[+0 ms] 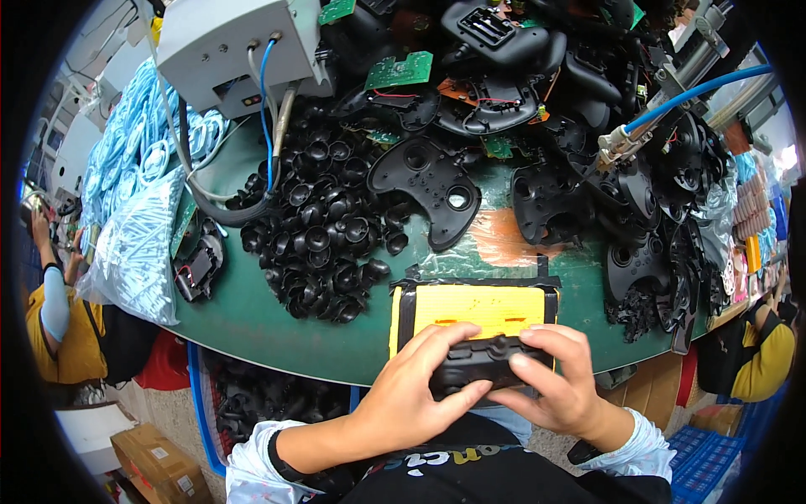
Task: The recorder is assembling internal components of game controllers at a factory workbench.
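Near the table's front edge, both my hands hold a black game controller (475, 359) edge-on, its shoulder side facing up. The fingers and thumb of my left hand (420, 380) close round its left end. My right hand (561, 380) grips the right end, thumb and fingertips on the casing. Just behind and below it lies a yellow pad (470, 304) edged with black tape, partly covered by my hands and the controller. Beyond the pad rests a loose black controller shell (430, 186). A heap of small black cup-shaped parts (323, 223) spreads to its left.
A grey machine box (239, 55) with hoses stands back left, beside a bag of white sticks (138, 252). Controller shells and green circuit boards (401, 70) pile up at the back. A metal fixture with a blue hose (697, 97) reaches in at right. Other people sit at both sides.
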{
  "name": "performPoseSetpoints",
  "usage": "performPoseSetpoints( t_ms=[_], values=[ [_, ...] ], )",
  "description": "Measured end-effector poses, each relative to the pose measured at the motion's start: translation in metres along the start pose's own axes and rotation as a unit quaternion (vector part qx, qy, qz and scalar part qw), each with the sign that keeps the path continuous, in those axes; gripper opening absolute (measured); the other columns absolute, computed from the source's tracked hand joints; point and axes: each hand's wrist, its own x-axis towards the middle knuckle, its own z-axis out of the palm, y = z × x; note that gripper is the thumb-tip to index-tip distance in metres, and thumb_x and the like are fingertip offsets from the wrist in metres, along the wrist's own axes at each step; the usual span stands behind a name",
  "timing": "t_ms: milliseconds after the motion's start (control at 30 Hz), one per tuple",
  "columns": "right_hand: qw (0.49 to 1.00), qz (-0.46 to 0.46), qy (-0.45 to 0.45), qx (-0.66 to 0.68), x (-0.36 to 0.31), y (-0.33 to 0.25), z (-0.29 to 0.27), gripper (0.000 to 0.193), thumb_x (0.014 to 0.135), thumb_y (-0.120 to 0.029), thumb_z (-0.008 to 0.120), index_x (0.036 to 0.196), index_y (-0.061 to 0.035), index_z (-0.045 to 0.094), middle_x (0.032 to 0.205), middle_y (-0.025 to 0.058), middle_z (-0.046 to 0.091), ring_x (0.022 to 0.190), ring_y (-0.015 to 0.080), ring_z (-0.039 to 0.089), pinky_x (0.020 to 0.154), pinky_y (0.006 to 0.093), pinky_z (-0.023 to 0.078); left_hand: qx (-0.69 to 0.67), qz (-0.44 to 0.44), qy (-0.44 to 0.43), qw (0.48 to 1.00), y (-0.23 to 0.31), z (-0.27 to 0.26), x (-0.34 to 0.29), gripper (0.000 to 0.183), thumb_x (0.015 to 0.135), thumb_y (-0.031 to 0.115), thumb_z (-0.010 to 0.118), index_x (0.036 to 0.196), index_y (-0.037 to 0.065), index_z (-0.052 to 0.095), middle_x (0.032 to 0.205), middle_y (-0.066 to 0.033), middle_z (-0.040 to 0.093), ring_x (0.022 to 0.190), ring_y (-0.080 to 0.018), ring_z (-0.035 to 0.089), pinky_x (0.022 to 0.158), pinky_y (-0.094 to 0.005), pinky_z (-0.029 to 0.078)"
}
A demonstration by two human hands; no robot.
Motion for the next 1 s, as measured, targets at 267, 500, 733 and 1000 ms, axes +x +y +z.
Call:
performPoseSetpoints(
  t_ms=[267,500,733,1000],
  values=[
    [0.986,0.081,-0.003,0.143,0.009,-0.007,0.003,0.04,0.07,-0.012,0.079,0.103,0.0012,0.061,0.094,0.0144,0.064,0.086,0.0296,0.064,0.074,0.0358,0.053,0.045,0.177,0.057,0.981,-0.004,0.002,-0.01,0.036,0.068,0.004,0.078,0.1,-0.002,0.061,0.097,-0.015,0.066,0.09,-0.0303,0.065,0.079,-0.0362,0.051],
    [0.982,0.066,0.024,0.176,0.024,-0.006,0.004,0.035,0.069,-0.008,0.078,0.099,0.0003,0.064,0.091,0.0127,0.066,0.082,0.0278,0.065,0.074,0.0353,0.053,0.059,0.181,0.048,0.981,-0.004,0.002,-0.006,0.036,0.069,0.006,0.078,0.099,-0.002,0.06,0.096,-0.0147,0.066,0.089,-0.0299,0.065,0.078,-0.0361,0.05],
    [0.887,0.217,0.062,0.404,0.032,-0.003,-0.002,0.061,0.065,-0.008,0.083,0.118,0.0004,0.053,0.114,0.0141,0.059,0.108,0.0255,0.057,0.095,0.0365,0.045,-0.246,0.0,0.075,0.966,-0.011,0.001,-0.007,0.03,0.085,0.007,0.067,0.109,-0.001,0.051,0.11,-0.012,0.057,0.101,-0.018,0.058,0.087,-0.0302,0.046],
    [0.988,0.033,-0.148,0.031,0.049,-0.001,-0.026,0.067,0.059,-0.012,0.077,0.122,-0.0023,0.056,0.092,0.0087,0.063,0.08,0.0262,0.061,0.069,0.0348,0.051,-0.076,0.139,0.076,0.984,-0.02,-0.013,0.005,0.064,0.065,0.018,0.085,0.116,0.007,0.047,0.122,-0.0148,0.049,0.119,-0.0304,0.044,0.1,-0.0424,0.034]
  ],
)
